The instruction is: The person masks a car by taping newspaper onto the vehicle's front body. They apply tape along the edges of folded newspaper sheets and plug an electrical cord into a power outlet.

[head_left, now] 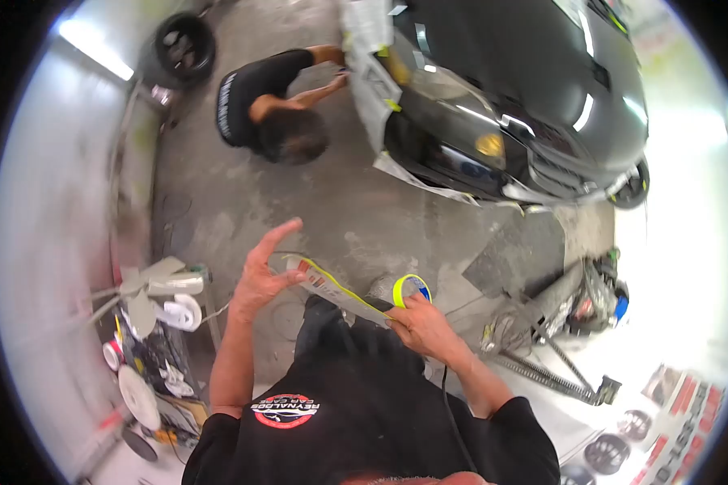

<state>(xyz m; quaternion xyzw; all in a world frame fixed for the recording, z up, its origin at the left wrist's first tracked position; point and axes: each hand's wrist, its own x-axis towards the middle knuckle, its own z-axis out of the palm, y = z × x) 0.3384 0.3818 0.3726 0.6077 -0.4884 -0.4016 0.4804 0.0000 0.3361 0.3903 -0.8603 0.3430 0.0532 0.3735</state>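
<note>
A long strip of printed paper (340, 295), edged with yellow-green tape, slants between my hands. At its upper left end is my left hand (263, 275), with index finger and thumb stretched well apart. The thumb lies against the paper or just beside it; I cannot tell which. My right hand (422, 325) is closed around a roll of yellow-green masking tape (400, 293) with a blue inner side. The paper's lower right end meets the right hand's fingers.
Ahead on the right stands a black car (534, 73), partly covered with masking paper (368, 85). Another person (271, 109) bends beside it. A loose wheel (184, 50) is at the far left wall, a fan (150, 287) nearer left. Equipment (594, 303) stands at right.
</note>
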